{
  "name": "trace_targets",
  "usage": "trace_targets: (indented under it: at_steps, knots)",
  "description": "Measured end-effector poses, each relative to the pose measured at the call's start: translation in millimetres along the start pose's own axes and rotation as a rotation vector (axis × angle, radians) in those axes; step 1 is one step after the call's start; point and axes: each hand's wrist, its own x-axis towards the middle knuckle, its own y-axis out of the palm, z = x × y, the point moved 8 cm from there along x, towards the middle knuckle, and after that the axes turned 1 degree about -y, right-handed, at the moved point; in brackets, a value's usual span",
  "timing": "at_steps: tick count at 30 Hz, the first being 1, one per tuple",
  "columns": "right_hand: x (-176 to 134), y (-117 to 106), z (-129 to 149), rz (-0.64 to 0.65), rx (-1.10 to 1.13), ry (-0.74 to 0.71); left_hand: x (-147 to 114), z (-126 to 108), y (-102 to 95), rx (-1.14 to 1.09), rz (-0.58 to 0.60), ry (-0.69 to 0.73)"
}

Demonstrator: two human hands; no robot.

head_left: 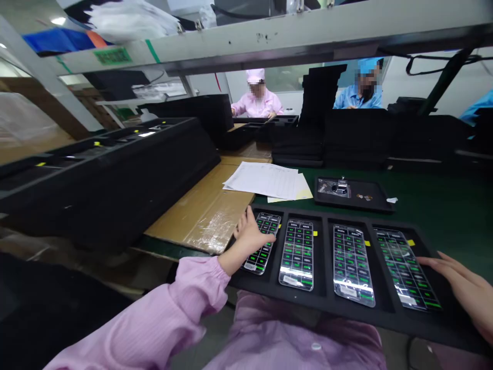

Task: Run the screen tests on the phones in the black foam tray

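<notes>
A black foam tray [324,257] lies before me with several phones in its separate slots, their screens lit with grids of green labels. My left hand [250,236] grips the tray's left end, fingers over the outer rim and thumb across the leftmost phone [257,262]. On the far side, my right hand [462,285] holds the right end, its thumb by the edge of the rightmost phone [404,272]. Between them sit a left-middle phone [297,252] and a right-middle phone [352,264]. Yellow tabs stick out beside the phones.
Papers [264,180] overlap a cardboard sheet [204,218] and the green table [435,198]. A small black tray [352,195] holds little parts. Black trays [115,174] are stacked left; more black stacks [358,136] stand behind. A shelf beam [269,43] crosses above. Co-workers sit opposite.
</notes>
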Motion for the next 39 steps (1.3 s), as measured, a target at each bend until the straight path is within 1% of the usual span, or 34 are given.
trace_targets:
  at_steps: [3,6,8,11,14,15,16,18,19,20,21,23,24,25,26,28,30,34,36,39]
  knots:
    - [-2,1,3,0.006,0.025,0.001,-4,-6,5.1,0.132,0.016,0.002]
    - [-7,1,13,-0.002,-0.021,-0.030,-7,-13,10.0,0.349,0.039,0.059]
    - [-10,0,18,-0.015,-0.050,-0.036,-8,-16,9.8,0.478,0.015,0.086]
    - [-11,1,23,0.000,-0.056,-0.040,-7,-18,5.9,0.532,-0.049,0.117]
    - [-11,5,27,0.038,-0.072,-0.053,-5,-19,5.1,0.527,-0.047,0.145]
    - [-13,4,31,0.012,-0.078,-0.080,-4,-19,4.8,0.523,-0.043,0.150]
    - [-17,1,38,-0.052,-0.083,-0.130,-3,-19,4.2,0.519,-0.042,0.151]
    - [-38,-5,59,-0.225,-0.063,-0.286,-2,-20,3.3,0.514,-0.043,0.147]
    - [-52,-4,69,-0.270,-0.019,-0.359,-1,-20,3.0,0.516,-0.045,0.144]
    - [-66,4,78,-0.231,0.067,-0.392,0,-20,2.9,0.522,-0.050,0.145]
    - [-77,21,83,-0.092,0.191,-0.357,0,-20,3.0,0.529,-0.056,0.148]
    - [-102,66,88,0.310,0.435,-0.152,1,-21,3.1,0.546,-0.075,0.161]
    - [-115,84,90,0.460,0.518,-0.045,0,-21,3.0,0.552,-0.085,0.168]
    - [-125,97,93,0.564,0.581,0.046,0,-21,3.1,0.556,-0.091,0.173]
    - [-131,105,96,0.614,0.625,0.112,0,-20,3.0,0.559,-0.096,0.173]
    - [-130,111,100,0.626,0.683,0.184,0,-20,2.8,0.560,-0.098,0.167]
    - [-123,114,101,0.627,0.694,0.214,-1,-20,2.9,0.561,-0.095,0.162]
    - [-108,120,96,0.662,0.686,0.226,-2,-23,4.3,0.565,-0.090,0.158]
    - [-103,124,92,0.655,0.699,0.238,-2,-24,5.2,0.563,-0.086,0.156]
    - [-101,127,88,0.656,0.703,0.236,1,-18,3.8,0.552,-0.075,0.158]
